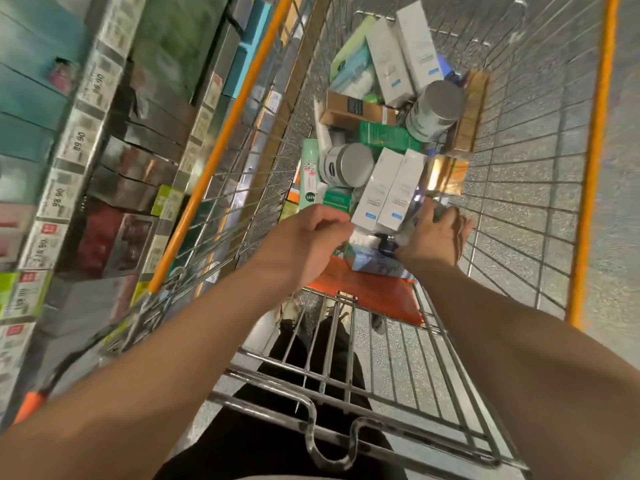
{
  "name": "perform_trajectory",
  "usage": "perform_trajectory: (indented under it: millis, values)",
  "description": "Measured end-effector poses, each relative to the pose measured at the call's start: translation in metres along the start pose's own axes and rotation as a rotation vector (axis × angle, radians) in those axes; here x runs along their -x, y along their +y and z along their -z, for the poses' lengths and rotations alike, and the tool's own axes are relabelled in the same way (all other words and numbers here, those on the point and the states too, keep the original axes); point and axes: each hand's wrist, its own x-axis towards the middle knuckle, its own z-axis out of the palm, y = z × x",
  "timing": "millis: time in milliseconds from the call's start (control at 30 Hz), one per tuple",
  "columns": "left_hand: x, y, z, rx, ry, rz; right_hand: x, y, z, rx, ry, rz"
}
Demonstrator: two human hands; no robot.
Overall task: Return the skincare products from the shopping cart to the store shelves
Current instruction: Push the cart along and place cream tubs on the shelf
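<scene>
The wire shopping cart holds a heap of skincare products. Two white boxes lie side by side near me, with a silver-lidded jar, a green box and a gold box around them. Farther off are another jar and two more white boxes. My left hand reaches into the cart with fingers curled, right beside the near white boxes' lower corner, holding nothing I can see. My right hand has its fingers spread over a small grey item below the gold box.
Store shelves with boxed products and price tags run along the left, close to the cart's orange-trimmed rim. The cart's folding child seat grid lies under my forearms. An orange pack sits at the cart's near end. Speckled floor lies to the right.
</scene>
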Motion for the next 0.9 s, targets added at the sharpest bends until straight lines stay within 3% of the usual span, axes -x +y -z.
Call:
perform_trajectory:
  millis: [167,433,667,767,900]
  values:
    - [0.011,0.011,-0.003,0.047,-0.038,0.023,0.033,0.000,0.021,-0.336,0.029,-0.072]
    - [0.039,0.031,-0.010,0.393,-0.029,0.019,0.102,-0.022,0.080,-0.492,0.346,-0.068]
    - [0.079,0.044,0.001,0.617,0.033,0.031,0.160,-0.051,0.169,-0.835,0.345,0.278]
    - [0.099,0.044,0.012,0.832,0.017,0.000,0.186,-0.065,0.208,-0.845,0.394,0.474]
    - [0.127,0.042,0.035,1.050,-0.006,-0.166,0.212,-0.083,0.246,-0.838,0.351,0.729]
